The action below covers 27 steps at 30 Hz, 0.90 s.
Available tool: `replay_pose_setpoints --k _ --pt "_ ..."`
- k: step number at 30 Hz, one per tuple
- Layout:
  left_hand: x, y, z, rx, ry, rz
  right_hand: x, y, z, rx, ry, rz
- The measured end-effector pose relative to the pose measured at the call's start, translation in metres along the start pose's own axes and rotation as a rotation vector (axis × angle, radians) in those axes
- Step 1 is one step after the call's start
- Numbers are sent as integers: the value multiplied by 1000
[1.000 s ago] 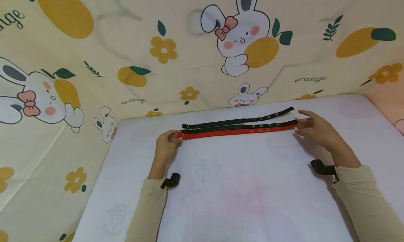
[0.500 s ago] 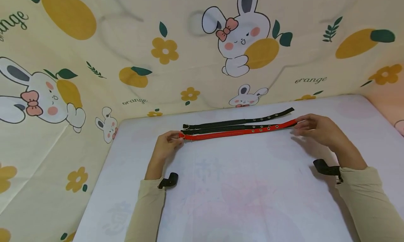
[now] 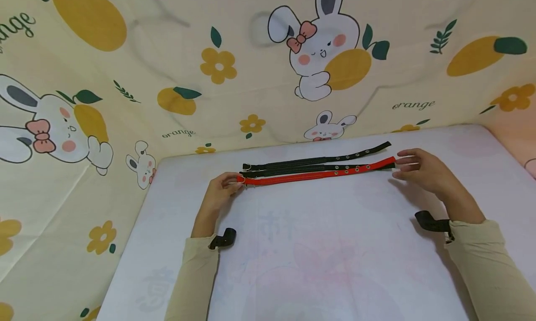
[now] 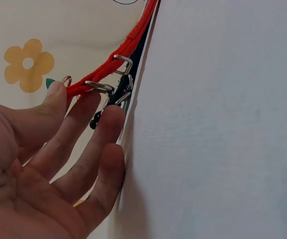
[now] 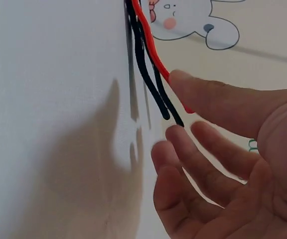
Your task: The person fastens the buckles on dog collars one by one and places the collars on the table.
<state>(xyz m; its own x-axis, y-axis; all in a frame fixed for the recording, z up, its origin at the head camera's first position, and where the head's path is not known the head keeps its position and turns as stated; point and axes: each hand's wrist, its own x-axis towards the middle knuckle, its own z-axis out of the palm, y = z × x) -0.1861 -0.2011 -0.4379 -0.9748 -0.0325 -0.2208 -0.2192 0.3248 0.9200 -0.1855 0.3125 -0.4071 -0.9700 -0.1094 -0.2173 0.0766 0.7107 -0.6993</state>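
Red strap (image 3: 289, 177) is laid in front of two black straps (image 3: 289, 163) on the table (image 3: 310, 256), its left end pinched by the left hand (image 3: 219, 190), its right end touched by the loosely spread right hand (image 3: 424, 172). Alignment seems underway; next, the right end should be squared.

Place: indoors, exact room type unclear
Top and left: cream, rabbit-and-orange-printed fabric backdrop (image 3: 259, 88)
Lower centre: broad, flat white tabletop (image 3: 318, 237)

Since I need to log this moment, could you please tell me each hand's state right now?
Left hand: holding the red strap, pinched at one end.
Right hand: open, at the red strap's other end; contact unclear.
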Motion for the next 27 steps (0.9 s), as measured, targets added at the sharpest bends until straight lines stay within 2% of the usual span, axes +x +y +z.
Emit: replay_pose_setpoints --k 5,8,12,17,21,24,27 --pt "0 0 -1 12 -11 15 2 -1 2 -53 -9 35" --pt "-1 0 -1 6 -17 24 2 -1 4 -57 21 32" --pt "-1 0 0 -3 -16 15 1 -4 6 -48 59 -48" --pt "0 2 2 -3 -21 22 4 -10 10 -31 51 -125" --pt "0 6 5 -47 -18 95 6 -18 14 -32 93 -123" --pt "-2 11 8 -95 1 196 6 -29 17 -8 149 -139" --pt "-5 17 12 -163 4 297 5 -43 19 37 180 -203"
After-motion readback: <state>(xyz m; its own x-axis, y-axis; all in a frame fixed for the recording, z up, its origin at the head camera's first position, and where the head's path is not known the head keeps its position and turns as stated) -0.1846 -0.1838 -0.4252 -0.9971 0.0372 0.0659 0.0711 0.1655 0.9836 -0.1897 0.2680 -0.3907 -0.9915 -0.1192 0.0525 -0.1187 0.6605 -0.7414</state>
